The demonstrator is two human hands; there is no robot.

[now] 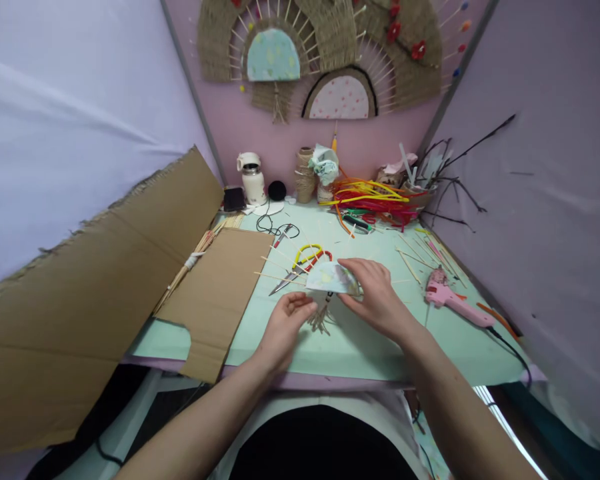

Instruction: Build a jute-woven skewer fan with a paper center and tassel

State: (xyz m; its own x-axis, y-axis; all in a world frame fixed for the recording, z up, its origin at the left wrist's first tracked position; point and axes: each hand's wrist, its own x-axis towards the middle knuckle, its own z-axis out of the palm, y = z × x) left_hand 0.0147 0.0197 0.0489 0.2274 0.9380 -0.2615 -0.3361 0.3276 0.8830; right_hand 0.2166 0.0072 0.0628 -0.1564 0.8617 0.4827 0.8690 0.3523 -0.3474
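My right hand [377, 293] grips the right end of a small half-round fan [325, 277] covered in pale blue patterned fabric, thumb below and fingers above. Thin wooden sticks [283, 260] spread out from the fan's curved edge. A twine tassel [321, 320] with a dark band near its top hangs from the straight edge. Beside the tassel is my left hand [286, 327], its fingers loosely curled and the thumb apart from them; I see nothing held in it. Scissors [307, 259] with yellow and red handles lie just behind the fan.
Cardboard sheets [225, 267] cover the left side, with a bundle of sticks [187, 270] on them. At right lies a pink glue gun [455, 303] with its cord. A white bottle [253, 183], twine spool [305, 177] and coloured pipe cleaners [375, 197] stand along the back.
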